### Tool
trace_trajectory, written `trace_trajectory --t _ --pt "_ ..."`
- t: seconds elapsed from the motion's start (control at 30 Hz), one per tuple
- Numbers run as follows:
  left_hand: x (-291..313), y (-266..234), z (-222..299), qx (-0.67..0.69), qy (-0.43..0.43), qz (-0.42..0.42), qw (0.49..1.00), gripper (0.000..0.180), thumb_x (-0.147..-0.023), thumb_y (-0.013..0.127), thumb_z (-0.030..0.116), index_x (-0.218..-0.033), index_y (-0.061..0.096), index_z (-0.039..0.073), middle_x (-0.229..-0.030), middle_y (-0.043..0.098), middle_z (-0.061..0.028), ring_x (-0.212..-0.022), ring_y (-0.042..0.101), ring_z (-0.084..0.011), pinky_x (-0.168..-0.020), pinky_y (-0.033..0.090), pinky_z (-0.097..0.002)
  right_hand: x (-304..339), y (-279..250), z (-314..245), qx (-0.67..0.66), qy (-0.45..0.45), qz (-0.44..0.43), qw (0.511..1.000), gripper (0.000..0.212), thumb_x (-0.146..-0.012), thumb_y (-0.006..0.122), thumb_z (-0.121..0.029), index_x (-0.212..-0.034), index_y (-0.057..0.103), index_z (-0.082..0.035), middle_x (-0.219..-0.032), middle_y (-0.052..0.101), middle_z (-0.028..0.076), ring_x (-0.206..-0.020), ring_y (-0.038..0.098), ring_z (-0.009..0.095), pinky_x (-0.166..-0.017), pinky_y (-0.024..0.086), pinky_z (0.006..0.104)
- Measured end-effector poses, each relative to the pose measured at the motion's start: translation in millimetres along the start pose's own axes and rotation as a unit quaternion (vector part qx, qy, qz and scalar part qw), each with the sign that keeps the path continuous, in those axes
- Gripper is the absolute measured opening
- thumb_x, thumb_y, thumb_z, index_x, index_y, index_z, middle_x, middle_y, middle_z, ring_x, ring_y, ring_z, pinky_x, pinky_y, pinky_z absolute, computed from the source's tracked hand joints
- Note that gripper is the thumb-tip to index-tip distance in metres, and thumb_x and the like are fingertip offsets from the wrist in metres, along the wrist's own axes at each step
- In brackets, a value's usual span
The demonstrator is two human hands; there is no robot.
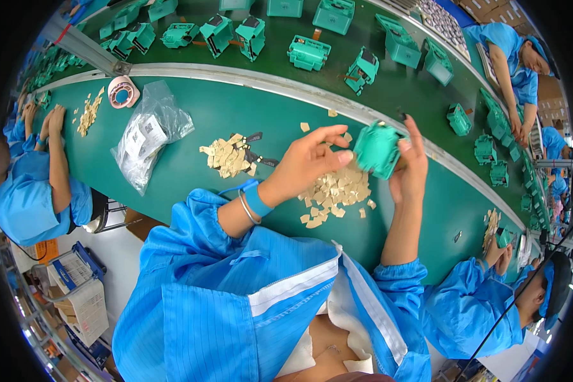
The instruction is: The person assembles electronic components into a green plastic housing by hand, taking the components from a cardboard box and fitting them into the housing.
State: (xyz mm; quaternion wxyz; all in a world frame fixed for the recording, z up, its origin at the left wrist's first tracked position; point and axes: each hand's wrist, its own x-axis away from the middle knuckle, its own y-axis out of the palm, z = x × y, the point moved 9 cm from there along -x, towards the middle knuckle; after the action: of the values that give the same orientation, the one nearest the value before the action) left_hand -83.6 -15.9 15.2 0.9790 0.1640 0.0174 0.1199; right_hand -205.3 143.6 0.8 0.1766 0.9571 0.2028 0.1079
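Right hand point(409, 167) grips 1 green plastic housing point(377, 149) above the counter's point(191, 184) far edge; left hand point(309, 160), fingers pinched narrow, touches its face. Tan pads point(335, 191) heaped beneath: many remain, fitting looks underway.

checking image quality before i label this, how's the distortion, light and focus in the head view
Head view: strong fisheye, so the metal rail between bench and conveyor bows and the corners go black; lighting is even and bright, with soft shadows and mild glare on the clear plastic bag; the left hand, right hand and the green housing they hold are sharp, while people at the rim look stretched.
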Motion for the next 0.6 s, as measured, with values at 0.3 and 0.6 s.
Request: trace_trajectory --t 0.3,0.6 --pt "2 5 -23 0.228 -0.135 -0.066 0.962 0.035 -0.08 0.062 0.003 -0.113 0.053 -0.001 -0.094 0.063 -0.008 -0.082 0.061 -0.0145 -0.073 0.05 -0.0276 48 11 -39 0.131 -0.268 0.152 0.942 0.04 -0.083 0.06 0.001 -0.121 0.047 0.001 -0.102 0.061 0.012 -0.091 0.057 0.015 -0.076 0.046 0.0248" --pt "-1 2 -13 0.189 -0.068 0.01 0.98 0.046 -0.075 0.066 -0.007 -0.116 0.046 0.0 -0.108 0.061 -0.0104 -0.097 0.06 -0.0167 -0.087 0.049 -0.0323 58 42 -7 0.008 -0.089 0.037 0.995 0.022 -0.077 0.065 0.009 -0.095 0.055 0.002 -0.086 0.062 0.008 -0.076 0.058 0.011 -0.065 0.048 0.0219"
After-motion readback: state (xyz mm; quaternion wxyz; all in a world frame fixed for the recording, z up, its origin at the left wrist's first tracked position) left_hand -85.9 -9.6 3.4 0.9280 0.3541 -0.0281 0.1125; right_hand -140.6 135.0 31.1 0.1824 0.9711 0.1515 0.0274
